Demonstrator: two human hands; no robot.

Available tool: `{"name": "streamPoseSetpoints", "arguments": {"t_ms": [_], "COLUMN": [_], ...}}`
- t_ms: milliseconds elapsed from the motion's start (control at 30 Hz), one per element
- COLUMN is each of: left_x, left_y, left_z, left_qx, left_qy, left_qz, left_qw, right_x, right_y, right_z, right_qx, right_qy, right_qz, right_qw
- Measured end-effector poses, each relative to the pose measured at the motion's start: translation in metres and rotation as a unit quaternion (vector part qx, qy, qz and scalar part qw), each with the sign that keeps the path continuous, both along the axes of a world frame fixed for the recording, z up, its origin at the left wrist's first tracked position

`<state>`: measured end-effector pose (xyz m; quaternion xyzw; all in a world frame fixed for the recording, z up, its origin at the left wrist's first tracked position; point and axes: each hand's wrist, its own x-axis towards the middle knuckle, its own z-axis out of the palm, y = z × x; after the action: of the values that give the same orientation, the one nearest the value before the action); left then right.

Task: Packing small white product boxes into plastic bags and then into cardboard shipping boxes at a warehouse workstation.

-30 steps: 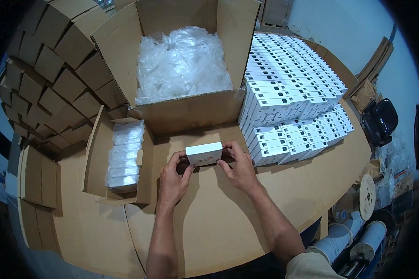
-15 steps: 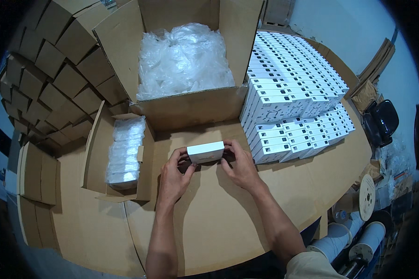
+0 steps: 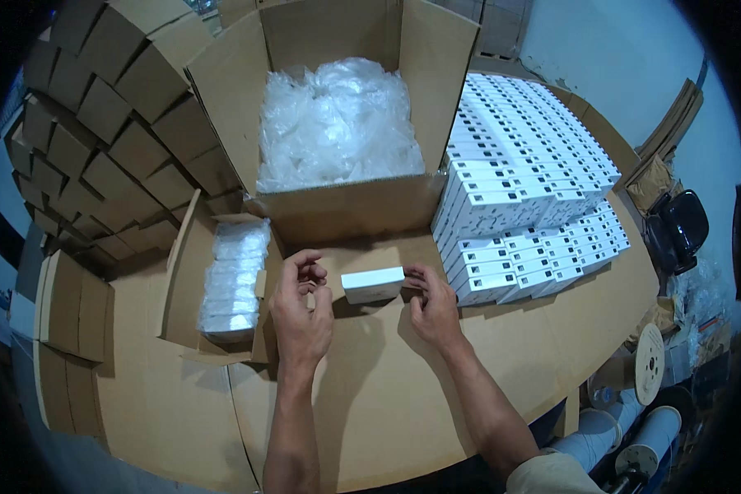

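Observation:
A small white box (image 3: 372, 286) stands on edge on the cardboard-covered table, between my two hands. My left hand (image 3: 303, 309) is raised just left of it, apart from the box, with loosely bent fingers and nothing in them. Close to the box's right end is my right hand (image 3: 433, 306), its thumb spread from its fingers; whether a fingertip touches the box I cannot tell. To the left, an open carton (image 3: 181, 280) holds a row of items in clear plastic wrap (image 3: 237, 267).
Behind my hands stands a large open carton (image 3: 346, 206) filled with clear plastic bags (image 3: 337, 123). Stacked white boxes (image 3: 527, 189) fill the right side. Brown cartons (image 3: 123, 123) pile up at the left. Spools (image 3: 649, 358) and a black chair (image 3: 679, 230) are beyond the table's right edge.
My left hand has let go of the white box and moved away leftward. My right hand has loosened its hold at the other end. The whole view has shifted slightly.

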<state>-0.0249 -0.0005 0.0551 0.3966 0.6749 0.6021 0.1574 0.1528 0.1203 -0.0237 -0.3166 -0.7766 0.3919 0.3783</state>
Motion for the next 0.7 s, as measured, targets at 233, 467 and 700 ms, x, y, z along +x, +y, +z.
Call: {"name": "streamPoseSetpoints", "arguments": {"t_ms": [233,467,700], "left_x": [-0.045,-0.117,-0.157], "left_y": [0.084,0.2,0.29], "left_z": [0.075,0.097,0.084], "left_qx": [0.058,0.018,0.006], "left_qy": [0.159,0.221,0.309], "left_qz": [0.07,0.024,0.128], "left_qw": [0.983,0.975,0.942], "right_x": [-0.002,0.003,0.004], "right_y": [-0.003,0.003,-0.001], "right_z": [0.006,-0.01,-0.014], "right_qx": [-0.022,0.006,-0.025], "right_qy": [0.017,0.017,0.023], "right_qz": [-0.022,-0.037,-0.05], "right_qw": [0.999,0.999,0.998]}}
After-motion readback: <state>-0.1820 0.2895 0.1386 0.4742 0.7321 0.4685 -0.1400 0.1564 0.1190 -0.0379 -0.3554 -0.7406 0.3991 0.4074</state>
